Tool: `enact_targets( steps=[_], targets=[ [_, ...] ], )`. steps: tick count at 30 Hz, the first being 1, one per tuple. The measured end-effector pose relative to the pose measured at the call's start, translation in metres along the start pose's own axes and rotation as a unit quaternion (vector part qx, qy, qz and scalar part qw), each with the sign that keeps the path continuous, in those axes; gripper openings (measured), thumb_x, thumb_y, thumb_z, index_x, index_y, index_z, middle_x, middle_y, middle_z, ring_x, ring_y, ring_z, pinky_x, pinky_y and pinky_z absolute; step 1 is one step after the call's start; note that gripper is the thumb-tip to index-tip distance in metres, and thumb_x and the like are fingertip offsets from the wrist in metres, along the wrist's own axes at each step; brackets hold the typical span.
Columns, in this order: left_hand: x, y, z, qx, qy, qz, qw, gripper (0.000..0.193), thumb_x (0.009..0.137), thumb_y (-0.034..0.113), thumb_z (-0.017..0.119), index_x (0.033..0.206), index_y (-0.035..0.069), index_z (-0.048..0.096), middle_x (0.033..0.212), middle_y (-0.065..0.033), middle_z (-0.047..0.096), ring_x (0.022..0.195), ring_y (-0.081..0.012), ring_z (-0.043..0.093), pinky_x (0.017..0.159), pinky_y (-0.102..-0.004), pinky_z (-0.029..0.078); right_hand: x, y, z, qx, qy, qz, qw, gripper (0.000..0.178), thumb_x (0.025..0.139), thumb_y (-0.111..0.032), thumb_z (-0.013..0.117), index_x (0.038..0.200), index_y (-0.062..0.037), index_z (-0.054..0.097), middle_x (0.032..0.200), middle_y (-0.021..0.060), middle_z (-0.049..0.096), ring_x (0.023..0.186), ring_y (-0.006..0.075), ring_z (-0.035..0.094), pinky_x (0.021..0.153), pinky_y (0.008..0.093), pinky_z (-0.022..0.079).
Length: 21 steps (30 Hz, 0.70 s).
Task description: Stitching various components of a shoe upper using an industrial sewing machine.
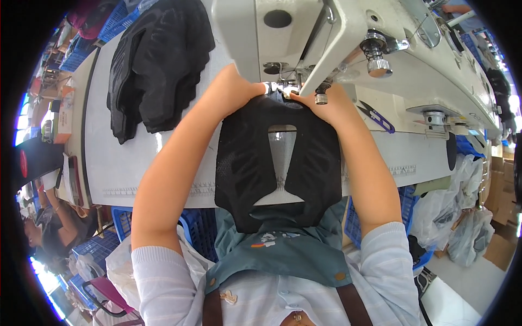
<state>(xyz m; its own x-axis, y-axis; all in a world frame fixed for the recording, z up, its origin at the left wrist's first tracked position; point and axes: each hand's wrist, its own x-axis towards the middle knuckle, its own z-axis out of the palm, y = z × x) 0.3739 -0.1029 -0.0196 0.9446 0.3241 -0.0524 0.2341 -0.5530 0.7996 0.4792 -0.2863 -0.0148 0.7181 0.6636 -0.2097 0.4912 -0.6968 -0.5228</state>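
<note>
A flat black shoe upper (244, 157) with a long slot in its middle lies on the sewing table, its near end hanging over the edge onto my apron. Its far end sits under the needle area of a white sewing machine (239, 32). My left hand (235, 91) grips that far end on the left side, thumb pointing in toward the needle. On the other side my right hand (325, 104) holds it likewise, partly hidden by the machine head. Most fingers of both hands are out of sight; the thumbs press close to the presser foot.
Left of my arm rests a pile of black uppers (163, 65). Purple-handled thread snips (378, 117) lie right of the machine's needle. A ruler strip (399, 170) runs along the table's front edge. Blue baskets (201, 233) stand below; another person (60, 223) sits at far left.
</note>
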Motion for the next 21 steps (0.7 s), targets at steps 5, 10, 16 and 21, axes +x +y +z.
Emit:
enact_targets(
  steps=[5, 10, 16, 21],
  targets=[
    [-0.0009, 0.0019, 0.0004, 0.003, -0.001, 0.009, 1.0, 0.024, 0.075, 0.014, 0.062, 0.091, -0.003, 0.065, 0.083, -0.0186, 0.067, 0.077, -0.0301, 0.064, 0.07, -0.0364, 0.049, 0.001, 0.0012, 0.0001, -0.011, -0.014, 0.027, 0.999, 0.044, 0.074, -0.043, 0.074, 0.095, -0.0038, 0.069, 0.088, 0.0168, 0.069, 0.086, 0.0313, 0.067, 0.075, 0.0361, 0.05],
    [0.0009, -0.0018, 0.0022, 0.012, 0.011, 0.038, 0.999, 0.023, 0.074, 0.015, 0.062, 0.09, -0.002, 0.065, 0.082, -0.0184, 0.066, 0.077, -0.0306, 0.064, 0.07, -0.0373, 0.049, -0.0003, -0.0031, -0.0019, -0.037, -0.014, 0.019, 0.999, 0.049, 0.075, -0.047, 0.072, 0.096, -0.0037, 0.069, 0.092, 0.0181, 0.069, 0.088, 0.0339, 0.066, 0.076, 0.0374, 0.05],
    [0.0009, -0.0024, 0.0026, 0.002, 0.008, 0.046, 0.999, 0.023, 0.073, 0.014, 0.062, 0.089, -0.002, 0.065, 0.082, -0.0187, 0.066, 0.076, -0.0311, 0.063, 0.069, -0.0373, 0.049, 0.0014, -0.0045, -0.0028, -0.06, -0.03, 0.014, 0.998, 0.05, 0.075, -0.049, 0.07, 0.097, -0.0037, 0.069, 0.092, 0.0191, 0.068, 0.088, 0.035, 0.066, 0.076, 0.0378, 0.051],
    [-0.0011, 0.0045, 0.0003, 0.023, 0.005, 0.052, 0.998, 0.023, 0.073, 0.013, 0.062, 0.091, -0.001, 0.065, 0.083, -0.0178, 0.067, 0.075, -0.0308, 0.063, 0.069, -0.0368, 0.049, 0.0007, -0.0023, -0.0024, -0.056, -0.015, 0.005, 0.998, 0.05, 0.075, -0.049, 0.071, 0.093, -0.0025, 0.069, 0.085, 0.0177, 0.069, 0.082, 0.0331, 0.067, 0.071, 0.0376, 0.05]
  ],
)
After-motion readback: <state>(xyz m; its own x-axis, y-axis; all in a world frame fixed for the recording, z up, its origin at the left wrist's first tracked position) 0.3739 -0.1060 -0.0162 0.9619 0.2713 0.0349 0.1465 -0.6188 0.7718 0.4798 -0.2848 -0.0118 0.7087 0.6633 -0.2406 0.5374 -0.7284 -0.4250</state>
